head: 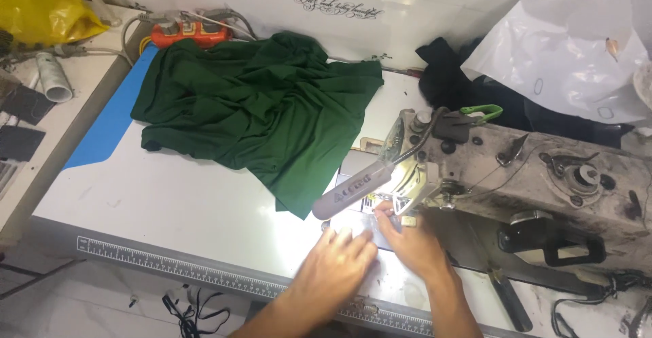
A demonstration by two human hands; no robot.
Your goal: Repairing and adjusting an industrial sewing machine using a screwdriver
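My left hand lies flat, fingers spread, on the white table just in front of the sewing machine's needle area. My right hand rests beside it, fingertips reaching under the presser foot of the worn grey sewing machine. Whatever lies under the fingers is too bright and blurred to identify. A small tube lamp on a flexible neck shines on that spot. A crumpled dark green garment lies spread on the table behind and left of the hands, apart from them.
A ruler strip runs along the table's front edge. An orange power strip sits at the back, a yellow bag at far left, white plastic sheeting and black cloth at back right. Cables hang below.
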